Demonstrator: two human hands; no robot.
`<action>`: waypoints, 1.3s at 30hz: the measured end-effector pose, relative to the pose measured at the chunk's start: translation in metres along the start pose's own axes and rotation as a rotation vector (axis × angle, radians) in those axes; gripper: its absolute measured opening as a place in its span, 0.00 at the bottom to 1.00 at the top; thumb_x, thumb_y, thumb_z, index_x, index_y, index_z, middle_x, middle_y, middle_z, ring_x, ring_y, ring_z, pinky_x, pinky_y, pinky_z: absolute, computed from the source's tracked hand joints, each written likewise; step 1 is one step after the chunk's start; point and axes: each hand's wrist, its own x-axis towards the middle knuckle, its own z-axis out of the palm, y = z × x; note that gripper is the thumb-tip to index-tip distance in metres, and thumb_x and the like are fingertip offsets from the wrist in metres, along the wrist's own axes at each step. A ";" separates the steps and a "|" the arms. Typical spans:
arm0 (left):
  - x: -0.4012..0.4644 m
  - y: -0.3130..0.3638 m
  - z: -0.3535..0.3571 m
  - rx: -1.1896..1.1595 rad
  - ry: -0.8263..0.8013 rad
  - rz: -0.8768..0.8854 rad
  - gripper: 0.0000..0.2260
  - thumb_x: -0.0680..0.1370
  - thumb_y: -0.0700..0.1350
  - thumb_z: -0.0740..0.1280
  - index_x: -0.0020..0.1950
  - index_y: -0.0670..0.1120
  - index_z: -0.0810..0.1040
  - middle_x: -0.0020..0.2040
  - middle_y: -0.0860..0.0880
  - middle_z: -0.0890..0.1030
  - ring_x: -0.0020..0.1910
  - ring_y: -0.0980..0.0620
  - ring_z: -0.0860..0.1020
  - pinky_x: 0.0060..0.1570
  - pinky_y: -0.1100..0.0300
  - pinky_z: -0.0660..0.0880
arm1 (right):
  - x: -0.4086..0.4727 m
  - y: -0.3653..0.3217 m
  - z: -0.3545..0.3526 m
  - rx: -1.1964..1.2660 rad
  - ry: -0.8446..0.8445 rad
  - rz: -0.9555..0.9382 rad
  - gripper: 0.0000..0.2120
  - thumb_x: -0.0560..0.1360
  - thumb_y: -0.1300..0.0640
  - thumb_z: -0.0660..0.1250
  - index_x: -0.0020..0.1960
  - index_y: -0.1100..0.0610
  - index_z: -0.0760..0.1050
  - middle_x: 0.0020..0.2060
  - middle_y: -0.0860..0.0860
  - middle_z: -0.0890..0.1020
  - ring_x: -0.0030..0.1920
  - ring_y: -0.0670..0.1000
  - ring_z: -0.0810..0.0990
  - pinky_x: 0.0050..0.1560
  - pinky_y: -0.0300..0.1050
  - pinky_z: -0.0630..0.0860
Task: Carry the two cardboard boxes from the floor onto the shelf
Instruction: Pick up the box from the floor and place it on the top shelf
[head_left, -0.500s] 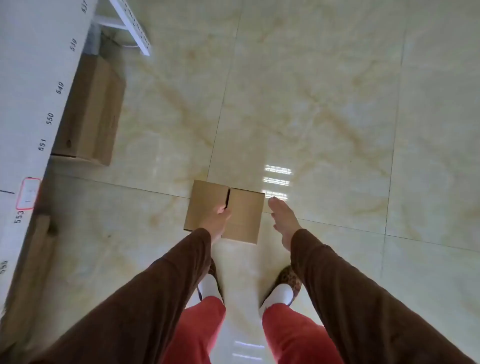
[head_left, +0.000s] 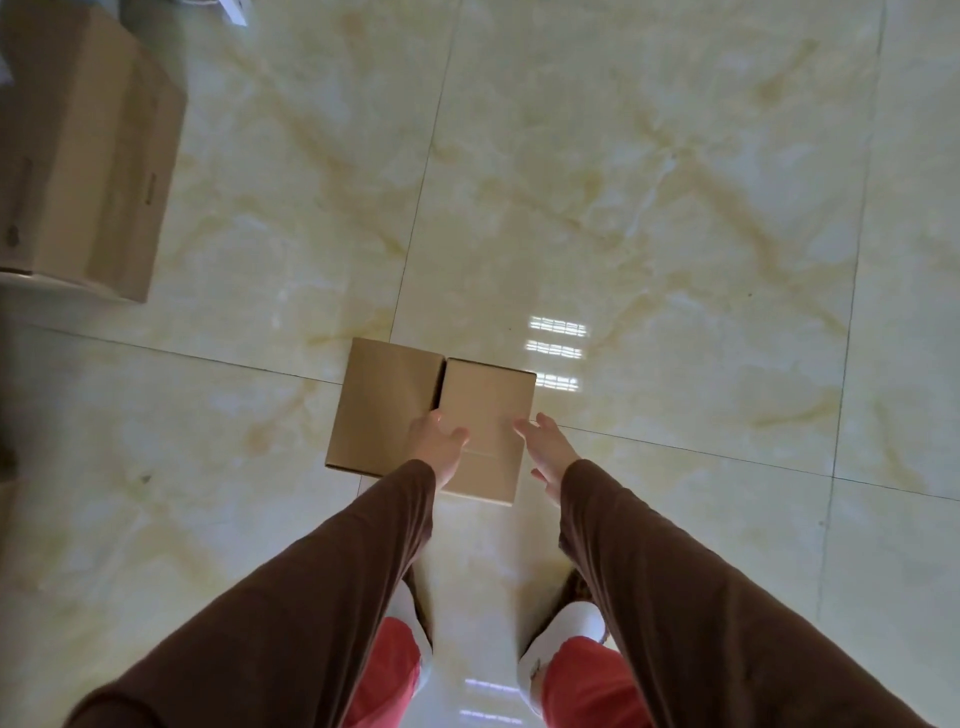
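Moved closer since earlier frame: left hand (head_left: 436, 447) open atop two cardboard boxes (head_left: 431, 415), right hand (head_left: 545, 449) open at 3 o'clock edge. Boxes on floor (head_left: 675, 234) w/ nothing lifted; shelf unseen.

Glossy cream marble floor tiles (head_left: 649, 182) with dark grout lines mirror striped ceiling light glare (head_left: 557, 353).

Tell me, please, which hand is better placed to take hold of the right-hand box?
Probably right: the right hand sits open at the right-hand box's outer edge; the left hand lies between both boxes.
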 end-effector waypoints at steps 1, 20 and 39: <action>0.003 0.000 0.002 0.017 0.033 0.005 0.29 0.82 0.48 0.64 0.80 0.41 0.62 0.79 0.40 0.66 0.76 0.41 0.68 0.73 0.50 0.65 | 0.007 0.003 0.000 -0.003 0.004 0.002 0.34 0.85 0.50 0.61 0.86 0.55 0.51 0.83 0.55 0.62 0.81 0.58 0.64 0.77 0.54 0.62; -0.187 0.140 -0.054 -0.271 0.034 0.150 0.20 0.81 0.46 0.64 0.73 0.47 0.67 0.62 0.49 0.73 0.58 0.48 0.74 0.54 0.58 0.72 | -0.202 -0.087 -0.072 0.125 -0.022 -0.299 0.20 0.85 0.49 0.60 0.76 0.49 0.68 0.69 0.49 0.77 0.62 0.49 0.77 0.60 0.45 0.71; -0.663 0.453 -0.170 -0.627 -0.245 0.741 0.44 0.72 0.79 0.48 0.78 0.53 0.68 0.72 0.45 0.75 0.68 0.39 0.75 0.71 0.40 0.68 | -0.708 -0.309 -0.264 -0.018 0.339 -1.349 0.32 0.76 0.33 0.63 0.75 0.48 0.70 0.70 0.50 0.77 0.70 0.51 0.76 0.71 0.57 0.74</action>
